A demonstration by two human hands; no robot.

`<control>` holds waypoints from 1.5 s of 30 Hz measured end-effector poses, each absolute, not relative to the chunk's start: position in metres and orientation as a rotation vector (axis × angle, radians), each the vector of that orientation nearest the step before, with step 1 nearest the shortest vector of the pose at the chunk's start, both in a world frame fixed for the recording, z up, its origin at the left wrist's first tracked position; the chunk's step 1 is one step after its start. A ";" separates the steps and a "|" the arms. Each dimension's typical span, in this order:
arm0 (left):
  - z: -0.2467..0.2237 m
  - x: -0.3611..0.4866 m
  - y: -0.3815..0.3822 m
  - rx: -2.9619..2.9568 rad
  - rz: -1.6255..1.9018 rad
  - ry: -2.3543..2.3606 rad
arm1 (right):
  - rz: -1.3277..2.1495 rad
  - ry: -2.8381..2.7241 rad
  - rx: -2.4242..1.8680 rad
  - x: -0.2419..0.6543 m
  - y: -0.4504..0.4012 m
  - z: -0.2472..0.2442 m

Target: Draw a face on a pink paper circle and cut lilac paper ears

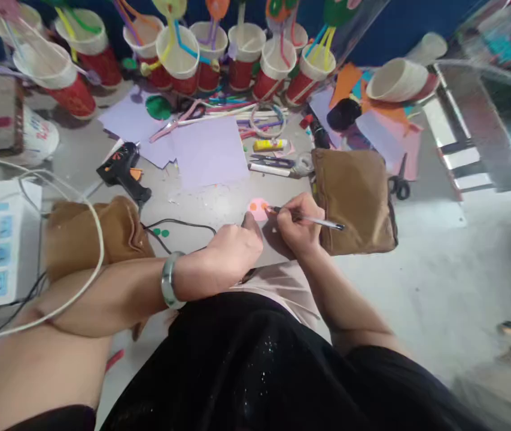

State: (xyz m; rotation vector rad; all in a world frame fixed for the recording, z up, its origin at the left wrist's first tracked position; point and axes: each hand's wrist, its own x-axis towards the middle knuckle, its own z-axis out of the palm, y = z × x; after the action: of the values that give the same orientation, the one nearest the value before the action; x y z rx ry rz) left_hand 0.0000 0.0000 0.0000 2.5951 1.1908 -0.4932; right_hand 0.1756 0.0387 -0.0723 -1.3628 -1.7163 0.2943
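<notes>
The right hand is holding a thin pen, and its fingers are closing around it. The pen's tip is pointing at the right orange dot on a small pink paper piece. The pink piece is lying flat on the tabletop, right between the two hands. The left hand is reaching in from the other side, and a finger is touching the pink piece's low edge (I cannot tell if its other fingers are holding anything). A green bracelet is circling the left wrist.

A big purple paper is lying past the pink piece, with a yellow glue stick sitting near its right side. A black glue gun is resting to the left, and two green dots are lying below it. A brown cloth bundle is sitting just beside the right hand. Red and white cups are standing along the back.
</notes>
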 end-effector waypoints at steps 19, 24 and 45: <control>-0.001 0.001 0.000 2.561 -0.459 1.236 | 0.361 -1.759 -1.351 0.172 0.039 -0.065; 0.001 0.001 0.001 2.548 -0.486 1.209 | 0.349 -1.780 -1.363 0.171 0.039 -0.064; -0.006 0.000 -0.001 2.613 -0.435 1.235 | 0.357 -1.714 -1.405 0.177 0.041 -0.070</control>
State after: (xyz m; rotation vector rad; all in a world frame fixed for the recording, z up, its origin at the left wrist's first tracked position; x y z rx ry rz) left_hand 0.0000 -0.0015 -0.0059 2.6126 1.2350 -0.4347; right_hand 0.1765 0.0413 -0.0703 -1.4053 -1.7136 0.3567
